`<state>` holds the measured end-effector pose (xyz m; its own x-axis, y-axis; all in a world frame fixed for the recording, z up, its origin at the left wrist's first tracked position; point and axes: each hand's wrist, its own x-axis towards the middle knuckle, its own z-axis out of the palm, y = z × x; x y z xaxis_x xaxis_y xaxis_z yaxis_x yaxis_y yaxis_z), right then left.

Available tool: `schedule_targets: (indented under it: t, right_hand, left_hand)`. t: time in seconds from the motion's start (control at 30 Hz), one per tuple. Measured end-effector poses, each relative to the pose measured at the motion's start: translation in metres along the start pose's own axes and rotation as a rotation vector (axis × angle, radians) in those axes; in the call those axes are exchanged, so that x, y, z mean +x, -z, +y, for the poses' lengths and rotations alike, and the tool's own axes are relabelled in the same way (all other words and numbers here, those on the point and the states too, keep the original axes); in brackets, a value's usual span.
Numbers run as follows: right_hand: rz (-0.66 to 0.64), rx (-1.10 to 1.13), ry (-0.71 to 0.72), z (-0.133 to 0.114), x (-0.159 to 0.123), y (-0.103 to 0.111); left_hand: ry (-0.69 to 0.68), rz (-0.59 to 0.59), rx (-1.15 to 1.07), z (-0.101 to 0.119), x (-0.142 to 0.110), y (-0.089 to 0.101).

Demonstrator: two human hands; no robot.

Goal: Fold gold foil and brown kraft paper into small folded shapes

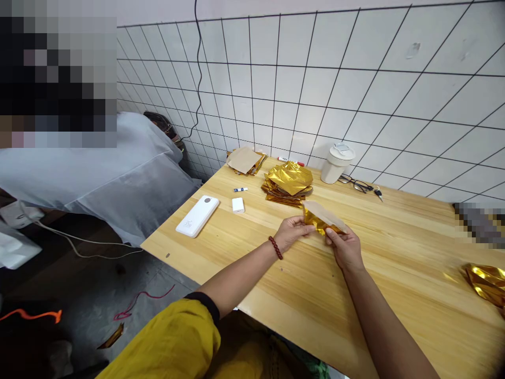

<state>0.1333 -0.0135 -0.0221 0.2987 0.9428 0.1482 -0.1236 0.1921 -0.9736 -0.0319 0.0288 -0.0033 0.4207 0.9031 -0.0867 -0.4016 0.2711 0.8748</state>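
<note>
Between both hands, above the wooden table (252,263), is a folded sheet of gold foil paper (324,217) with a tan backing. My left hand (291,232), with a dark red bead bracelet at the wrist, is closed on its left end. My right hand (345,247) pinches the right end, thumb on the near side. Just beyond the hands lies a pile of crinkled gold foil sheets (290,180). Behind that, to the left, a smaller stack (245,160) has a tan sheet on top.
On the table's left are a white power bank (198,216), a small white adapter (238,205) and a blue-white stick (240,189). A lidded cup (336,164), glasses (354,182) and a key (378,193) stand along the tiled wall. More gold foil (487,281) lies far right. Someone sits at left.
</note>
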Motion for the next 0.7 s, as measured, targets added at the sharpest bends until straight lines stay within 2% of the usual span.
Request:
schedule_targets:
  t: [0.13,0.3,0.43,0.7]
  right_hand:
    - [-0.027,-0.018,0.012,0.001,-0.002,-0.002]
    - [-0.067,-0.047,-0.012,0.0,-0.005,-0.003]
    - [-0.106,-0.061,-0.027,0.001,-0.006,-0.002]
    - [-0.137,-0.021,-0.04,0.001,-0.006,-0.001]
  left_hand:
    - [-0.002,-0.089,0.188,-0.005,-0.003,-0.004]
    - [-0.055,-0.093,0.355,-0.013,-0.004,-0.003]
    - [-0.103,-0.099,0.37,-0.014,-0.004,-0.001]
    - [-0.037,-0.072,0.348,-0.008,-0.006,0.0]
